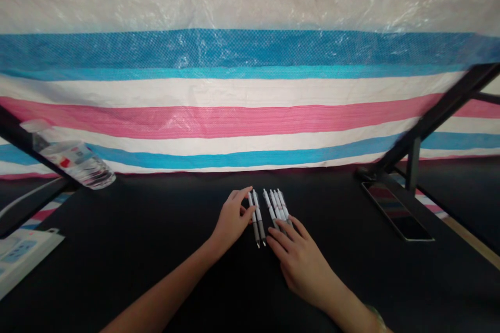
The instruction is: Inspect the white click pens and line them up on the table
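Slim pens in two groups, a hand at each

The pens should be light and stiff, their white barrels probably slick and quick to roll. The darker section near the tip looks like the surer place to take hold, though pinching mid-barrel should also serve; nothing about them suggests they would break easily.

All lie flat on the black bench (167, 208) in two groups. With the gap between as the clock's centre, a pair of pens (257, 221) sits at nine and a tighter group of pens (276, 205) — four, it seems — at three. They look alike: mostly white, with grey lower parts. The pair's pale, pointed tips face just short of six, push-button ends just short of twelve; the other group's tips are hidden.

The left hand (230, 214), at nine, has thumb and forefinger apart in its grip, touching the pair's outer side. The right hand (303, 263), around four, lays bent fingers over the group's lower ends — whether that grip is clamped on any pen, I cannot tell.
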Motion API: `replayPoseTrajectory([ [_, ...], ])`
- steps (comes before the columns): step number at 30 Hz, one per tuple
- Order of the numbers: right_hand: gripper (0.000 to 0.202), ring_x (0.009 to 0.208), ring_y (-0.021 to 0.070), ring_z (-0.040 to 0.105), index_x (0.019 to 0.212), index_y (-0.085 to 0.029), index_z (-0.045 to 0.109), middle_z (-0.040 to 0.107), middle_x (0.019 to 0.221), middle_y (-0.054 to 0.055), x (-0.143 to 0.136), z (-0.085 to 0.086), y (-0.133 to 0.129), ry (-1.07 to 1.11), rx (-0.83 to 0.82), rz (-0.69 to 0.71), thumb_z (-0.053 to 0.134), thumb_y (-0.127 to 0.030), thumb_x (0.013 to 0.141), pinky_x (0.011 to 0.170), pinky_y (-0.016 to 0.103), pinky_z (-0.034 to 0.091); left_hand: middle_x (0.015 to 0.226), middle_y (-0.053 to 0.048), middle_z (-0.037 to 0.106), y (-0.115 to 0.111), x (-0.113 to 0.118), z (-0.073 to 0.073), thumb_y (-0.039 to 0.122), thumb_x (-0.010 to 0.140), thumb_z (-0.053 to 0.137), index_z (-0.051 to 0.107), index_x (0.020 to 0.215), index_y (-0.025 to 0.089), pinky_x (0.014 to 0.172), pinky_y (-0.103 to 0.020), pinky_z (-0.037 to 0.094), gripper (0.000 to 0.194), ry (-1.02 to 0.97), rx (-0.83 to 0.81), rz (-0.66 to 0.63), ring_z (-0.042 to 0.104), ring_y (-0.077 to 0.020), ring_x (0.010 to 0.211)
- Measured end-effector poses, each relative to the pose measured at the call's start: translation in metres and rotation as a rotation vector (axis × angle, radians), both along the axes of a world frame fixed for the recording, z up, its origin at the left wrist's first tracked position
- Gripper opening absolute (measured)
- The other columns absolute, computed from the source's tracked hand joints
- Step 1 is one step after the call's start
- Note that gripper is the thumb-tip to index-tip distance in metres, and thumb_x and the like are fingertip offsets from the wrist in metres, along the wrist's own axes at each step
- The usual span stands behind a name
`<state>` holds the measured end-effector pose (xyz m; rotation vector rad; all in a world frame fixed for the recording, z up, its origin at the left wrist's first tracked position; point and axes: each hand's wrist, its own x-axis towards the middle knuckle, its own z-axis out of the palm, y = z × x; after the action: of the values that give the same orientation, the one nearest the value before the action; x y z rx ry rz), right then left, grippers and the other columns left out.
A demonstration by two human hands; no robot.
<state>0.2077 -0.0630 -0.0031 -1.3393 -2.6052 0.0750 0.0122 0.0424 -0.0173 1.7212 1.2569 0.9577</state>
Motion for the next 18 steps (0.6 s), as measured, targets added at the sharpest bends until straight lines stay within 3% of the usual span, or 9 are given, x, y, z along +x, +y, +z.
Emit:
replayPoseTrajectory([
  [4,0.037,0.119,0.0348,0.057,0.124,-0.014,0.064,0.069,0.126,0.011,-0.003,-0.002,-0.001,-0.029,0.134,0.019,0.065,-0.017,0.088,0.108,0.056,0.037,0.112,-0.008,0.063,-0.031,-0.013,0.012,0.016,0.081,0.06,0.067,0.12,0.021,0.055,-0.027,0.058,0.04,-0.041,-0.103,-0.138,0.068,-0.0149,0.066],
  [9,0.019,0.102,0.0286,0.064,0.109,-0.017,0.067,0.074,0.108,0.006,-0.003,-0.01,0.002,-0.029,0.333,0.049,0.069,-0.014,0.09,0.092,0.046,0.047,0.11,-0.009,0.068,-0.062,-0.023,0.026,0.02,0.085,0.061,0.069,0.115,0.021,0.059,-0.028,0.058,0.031,-0.071,-0.153,-0.134,0.069,-0.0177,0.072],
  [13,0.005,0.099,0.0252,0.064,0.093,-0.017,0.067,0.072,0.098,0.005,-0.001,-0.01,0.004,-0.034,0.328,0.104,0.07,-0.014,0.091,0.095,0.042,0.048,0.102,-0.009,0.071,-0.069,-0.022,0.033,0.022,0.087,0.061,0.071,0.108,0.02,0.063,-0.029,0.058,0.024,-0.11,-0.162,-0.105,0.07,-0.0191,0.073],
  [18,0.013,0.098,0.0237,0.061,0.082,-0.018,0.064,0.071,0.093,0.005,-0.001,0.0,0.002,-0.015,0.318,0.18,0.063,-0.013,0.094,0.099,0.044,0.046,0.097,-0.007,0.072,-0.073,-0.022,0.033,0.021,0.086,0.061,0.073,0.103,0.021,0.064,-0.028,0.057,0.021,-0.149,-0.146,-0.066,0.07,-0.0181,0.07],
])
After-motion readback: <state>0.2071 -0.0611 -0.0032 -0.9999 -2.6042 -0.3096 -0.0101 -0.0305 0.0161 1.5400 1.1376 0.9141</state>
